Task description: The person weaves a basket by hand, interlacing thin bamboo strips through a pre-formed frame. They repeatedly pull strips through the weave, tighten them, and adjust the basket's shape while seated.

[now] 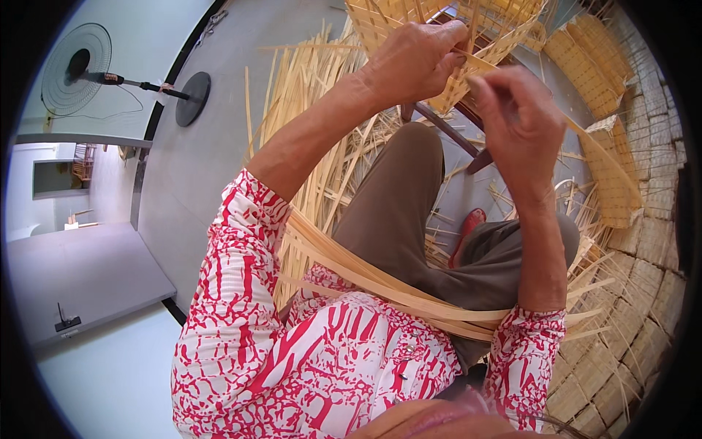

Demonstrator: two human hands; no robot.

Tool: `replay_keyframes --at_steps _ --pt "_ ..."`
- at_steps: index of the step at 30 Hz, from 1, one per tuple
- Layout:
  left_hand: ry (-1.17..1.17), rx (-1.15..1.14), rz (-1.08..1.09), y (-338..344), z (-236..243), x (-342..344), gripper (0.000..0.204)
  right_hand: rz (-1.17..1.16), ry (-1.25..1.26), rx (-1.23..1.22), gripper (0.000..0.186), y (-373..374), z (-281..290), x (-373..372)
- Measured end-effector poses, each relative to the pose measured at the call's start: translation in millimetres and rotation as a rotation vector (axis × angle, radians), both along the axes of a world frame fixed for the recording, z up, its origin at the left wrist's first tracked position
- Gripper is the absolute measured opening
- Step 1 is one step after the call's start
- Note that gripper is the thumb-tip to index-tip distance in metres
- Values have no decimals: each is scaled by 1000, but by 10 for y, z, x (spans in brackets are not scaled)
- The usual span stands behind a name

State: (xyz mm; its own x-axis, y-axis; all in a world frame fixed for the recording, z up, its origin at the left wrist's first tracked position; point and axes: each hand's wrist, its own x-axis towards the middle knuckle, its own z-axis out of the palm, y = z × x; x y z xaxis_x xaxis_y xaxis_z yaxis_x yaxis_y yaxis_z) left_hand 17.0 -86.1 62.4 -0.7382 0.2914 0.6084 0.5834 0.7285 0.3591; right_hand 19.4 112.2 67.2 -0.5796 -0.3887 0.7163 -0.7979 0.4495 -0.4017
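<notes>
At the top of the view is a half-woven basket of pale yellow, bamboo-like strips, with loose strip ends standing up. My left hand is closed at its near side, thumb and fingers pinched on the weave. Just to the right, my right hand is raised with fingers curled and thumb against a long flat strip. That strip runs from the basket past my right hand and trails down to the right. The fingertips of both hands partly hide the spot where strip and basket meet.
A bundle of loose strips lies across my lap; more strips pile on the floor at left. Dark wooden stool legs stand under the basket. Woven pieces and stacked woven blocks line the right. A fan stands left.
</notes>
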Motion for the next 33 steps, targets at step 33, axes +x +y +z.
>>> replay_keyframes --at_steps 33 --pt "-120 283 147 -138 -6 282 12 144 -197 -121 12 -119 -137 -6"
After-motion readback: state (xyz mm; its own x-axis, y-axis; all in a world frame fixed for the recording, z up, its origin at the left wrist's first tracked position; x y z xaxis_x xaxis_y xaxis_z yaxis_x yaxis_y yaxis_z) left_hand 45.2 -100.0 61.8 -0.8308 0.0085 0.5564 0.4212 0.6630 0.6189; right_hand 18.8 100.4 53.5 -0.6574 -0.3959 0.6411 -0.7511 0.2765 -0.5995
